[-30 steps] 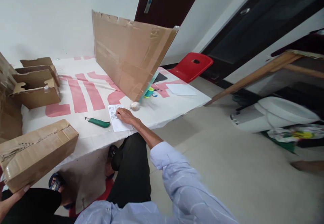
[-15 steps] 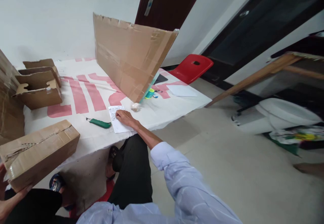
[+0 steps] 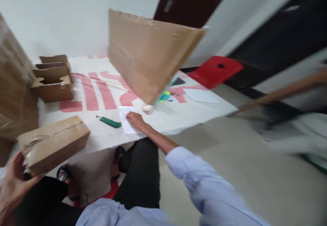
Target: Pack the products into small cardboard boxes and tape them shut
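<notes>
My left hand (image 3: 17, 181) grips the near end of a taped cardboard box (image 3: 56, 141), thumb beneath and fingers at its end. The box lies tilted over the front left edge of the table. On the tabletop my right hand (image 3: 136, 121) rests on a white sheet of paper (image 3: 130, 129) with small printed marks, its fingers curled in. Whatever those fingers hold, if anything, is hidden. Left of the paper lies a green box cutter (image 3: 110, 122) with its tip pointing left. Just beyond my right hand sits a small clear-brown lump (image 3: 147, 109).
A large cardboard sheet (image 3: 150, 55) stands upright on the white-and-pink covered table (image 3: 102, 130). Behind it lie a tape roll (image 3: 164, 96) and a white sheet (image 3: 201, 96). Open cardboard boxes (image 3: 53, 88) stand back left, a tall carton (image 3: 15, 96) nearer. A red chair (image 3: 217, 72) is beyond.
My view has swung left, so everything sits further right. More of my left hand shows on the box. My right hand stays on the paper, with its fingers still curled.
</notes>
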Demonstrator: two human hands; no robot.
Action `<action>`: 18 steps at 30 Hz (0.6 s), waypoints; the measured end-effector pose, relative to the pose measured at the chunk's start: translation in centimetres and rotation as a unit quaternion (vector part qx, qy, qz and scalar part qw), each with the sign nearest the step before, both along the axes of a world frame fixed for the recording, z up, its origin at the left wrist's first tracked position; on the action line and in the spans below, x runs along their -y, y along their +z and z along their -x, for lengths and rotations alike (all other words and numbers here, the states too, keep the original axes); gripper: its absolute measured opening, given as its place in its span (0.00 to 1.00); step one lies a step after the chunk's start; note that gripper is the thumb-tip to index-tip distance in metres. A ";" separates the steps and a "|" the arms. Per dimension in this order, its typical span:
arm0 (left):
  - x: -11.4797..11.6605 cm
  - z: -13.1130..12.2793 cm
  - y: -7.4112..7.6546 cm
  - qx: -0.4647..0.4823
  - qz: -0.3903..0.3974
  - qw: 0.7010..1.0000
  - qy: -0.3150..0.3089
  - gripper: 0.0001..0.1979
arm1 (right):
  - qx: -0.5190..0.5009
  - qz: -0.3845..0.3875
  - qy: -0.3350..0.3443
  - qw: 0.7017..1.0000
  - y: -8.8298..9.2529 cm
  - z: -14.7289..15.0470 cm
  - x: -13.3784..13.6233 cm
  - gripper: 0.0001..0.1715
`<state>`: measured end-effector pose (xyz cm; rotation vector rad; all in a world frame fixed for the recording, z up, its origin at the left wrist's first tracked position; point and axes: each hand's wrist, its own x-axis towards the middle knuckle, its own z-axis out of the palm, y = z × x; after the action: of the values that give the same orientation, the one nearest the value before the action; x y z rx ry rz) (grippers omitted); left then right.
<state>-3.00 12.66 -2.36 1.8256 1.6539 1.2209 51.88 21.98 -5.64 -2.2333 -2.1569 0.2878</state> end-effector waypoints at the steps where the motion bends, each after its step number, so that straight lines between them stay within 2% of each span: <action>1: 0.4 -0.5 0.3 0.028 0.022 0.999 0.005 0.47 | 0.003 0.002 0.006 1.000 0.1 0.2 0.4 0.19; 3: 1.0 -1.1 0.6 0.066 0.064 0.996 -0.022 0.51 | 0.011 0.003 0.023 1.000 0.1 0.3 1.0 0.20; 6: 1.3 -1.0 0.7 0.076 0.081 0.993 -0.041 0.53 | 0.021 -0.004 0.054 0.998 -0.7 -0.1 1.5 0.20; 10: 1.9 -0.1 0.1 0.103 0.101 0.988 -0.057 0.52 | 0.009 -0.065 0.043 0.997 -2.4 -1.2 2.2 0.18; 12: 2.1 0.2 -0.3 0.142 0.097 0.983 -0.069 0.52 | 0.002 -0.102 0.040 0.994 -2.6 -1.2 2.5 0.18; 15: 2.1 0.5 -0.7 0.210 0.064 0.972 -0.085 0.51 | -0.009 -0.163 0.038 0.986 -1.6 0.0 2.7 0.16; 18: 1.8 0.6 -0.7 0.236 0.056 0.965 -0.096 0.47 | -0.047 -0.211 0.072 0.974 0.0 2.8 2.6 0.15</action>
<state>-3.58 10.88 -3.02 1.4440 1.2245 1.3183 49.13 19.38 -5.64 -1.8031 -2.0918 -0.0608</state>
